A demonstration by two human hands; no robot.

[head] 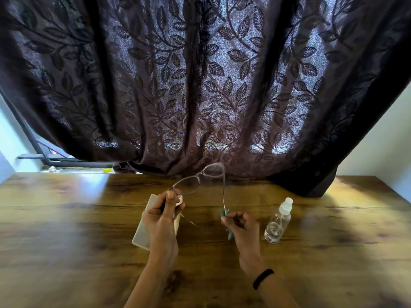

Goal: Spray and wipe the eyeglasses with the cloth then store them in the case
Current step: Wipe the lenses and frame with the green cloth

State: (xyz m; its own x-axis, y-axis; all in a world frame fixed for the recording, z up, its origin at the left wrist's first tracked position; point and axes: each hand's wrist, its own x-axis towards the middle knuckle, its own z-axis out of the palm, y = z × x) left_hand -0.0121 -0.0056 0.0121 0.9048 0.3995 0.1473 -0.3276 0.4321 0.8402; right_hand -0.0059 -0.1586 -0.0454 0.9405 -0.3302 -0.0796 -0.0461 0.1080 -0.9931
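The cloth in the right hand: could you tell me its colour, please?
The cloth is teal, best seen in the head view.

Your left hand (161,221) is lifted with its back toward you. Its thumb and forefinger pinch one outer corner of the eyeglasses (202,173), and the other fingers are curled beneath. Your right hand (241,225) is level with it and well apart to the right. Its fingers are curled inward and the fingertips pinch the cloth (224,213) at the end of the far temple. A black band (263,278) circles your right wrist.
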